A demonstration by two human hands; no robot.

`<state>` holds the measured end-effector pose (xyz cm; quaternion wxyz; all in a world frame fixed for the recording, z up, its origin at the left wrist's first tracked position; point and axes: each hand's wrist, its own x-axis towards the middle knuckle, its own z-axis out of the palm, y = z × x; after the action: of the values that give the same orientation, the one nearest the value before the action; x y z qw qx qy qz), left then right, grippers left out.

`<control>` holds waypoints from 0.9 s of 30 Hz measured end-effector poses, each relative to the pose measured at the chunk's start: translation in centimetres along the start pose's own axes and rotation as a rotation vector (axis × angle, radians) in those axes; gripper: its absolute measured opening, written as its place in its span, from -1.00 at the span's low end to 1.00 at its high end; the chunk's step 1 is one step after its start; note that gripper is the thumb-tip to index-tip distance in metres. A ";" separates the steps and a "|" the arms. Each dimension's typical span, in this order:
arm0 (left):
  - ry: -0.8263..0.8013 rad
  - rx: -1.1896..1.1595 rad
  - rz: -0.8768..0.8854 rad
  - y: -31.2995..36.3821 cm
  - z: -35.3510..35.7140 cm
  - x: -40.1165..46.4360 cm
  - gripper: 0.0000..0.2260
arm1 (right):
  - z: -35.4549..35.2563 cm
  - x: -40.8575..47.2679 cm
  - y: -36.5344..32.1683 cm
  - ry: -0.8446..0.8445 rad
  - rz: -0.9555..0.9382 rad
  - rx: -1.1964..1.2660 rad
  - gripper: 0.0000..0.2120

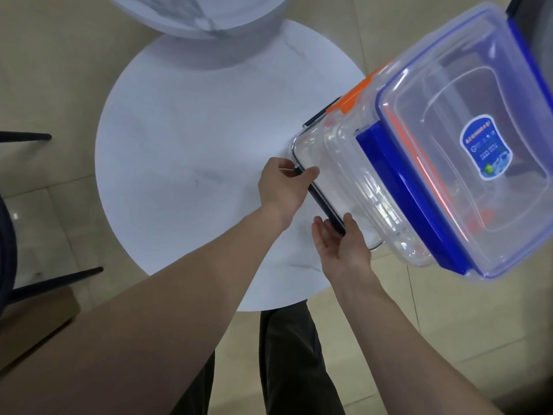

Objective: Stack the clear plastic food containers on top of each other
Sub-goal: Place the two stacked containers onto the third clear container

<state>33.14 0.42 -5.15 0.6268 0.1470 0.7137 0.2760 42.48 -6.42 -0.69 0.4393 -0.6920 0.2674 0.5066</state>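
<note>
Three clear plastic containers stand stacked at the right edge of a round white table [185, 151]. The top container [484, 139] has blue clips and a blue label on its lid. Under it sits one with an orange clip [353, 97]. The bottom container [311, 148] has dark clips. My left hand [284, 187] pinches the bottom container's near rim and dark side clip. My right hand [341, 244] is at the container's near corner, thumb on the dark clip and fingers spread below it.
A second white marbled table [203, 16] overlaps the far side. Dark chair legs [54, 283] and a wooden seat stand at the left on the beige tiled floor. My dark trousers [293, 363] show under the table's near edge.
</note>
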 end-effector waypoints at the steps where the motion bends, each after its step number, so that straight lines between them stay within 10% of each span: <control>1: 0.005 0.004 0.001 0.0 0.1 0.1 -0.71 | 0.0 0.0 0.0 -0.002 -0.002 -0.009 -0.58; 27: -0.050 0.375 0.144 0.9 -0.7 1.5 -0.63 | 0.1 0.5 -0.4 0.068 -0.063 -0.397 -0.67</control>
<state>32.06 1.88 -5.81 0.5846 0.3188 0.7244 0.1787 42.90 -6.11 -1.05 0.3006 -0.7897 0.1550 0.5119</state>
